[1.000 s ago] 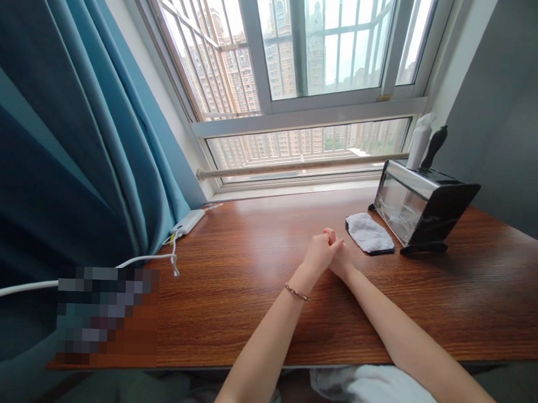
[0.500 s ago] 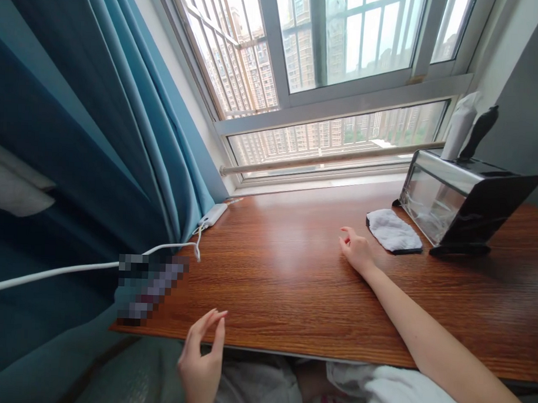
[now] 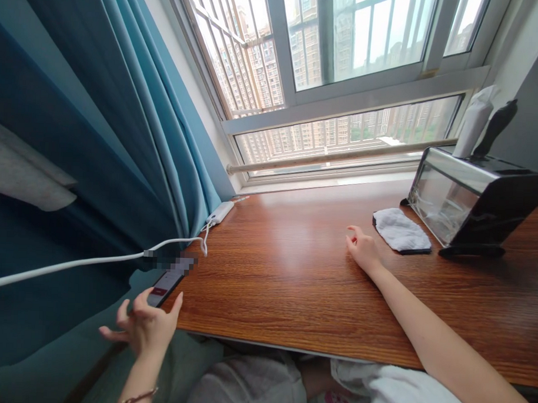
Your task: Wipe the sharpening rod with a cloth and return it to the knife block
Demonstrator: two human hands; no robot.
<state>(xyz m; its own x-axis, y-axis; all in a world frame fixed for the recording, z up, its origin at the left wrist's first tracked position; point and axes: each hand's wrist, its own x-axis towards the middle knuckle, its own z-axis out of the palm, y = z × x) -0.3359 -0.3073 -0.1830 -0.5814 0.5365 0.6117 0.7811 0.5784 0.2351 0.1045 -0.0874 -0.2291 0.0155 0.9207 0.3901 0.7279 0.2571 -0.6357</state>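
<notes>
My left hand (image 3: 144,327) hovers off the left end of the wooden desk (image 3: 301,285), fingers spread, holding nothing. Its fingertips are just short of a dark phone (image 3: 164,285) that lies at the desk's left edge; part of the phone is blurred out. My right hand (image 3: 362,249) rests on the desk top near the middle, fingers loosely curled and apart, empty. A folded white cloth (image 3: 400,231) lies a little to its right.
A white cable (image 3: 85,261) runs from the left to a white adapter (image 3: 221,211) at the desk's back left corner. Blue curtains (image 3: 99,131) hang at the left. A shiny metal and black box (image 3: 467,199) stands at the back right under the window (image 3: 344,80).
My hands were clasped together over the desk; they have parted. The left hand dropped off the front edge and moved left to the phone. The right hand stayed on the desk.
</notes>
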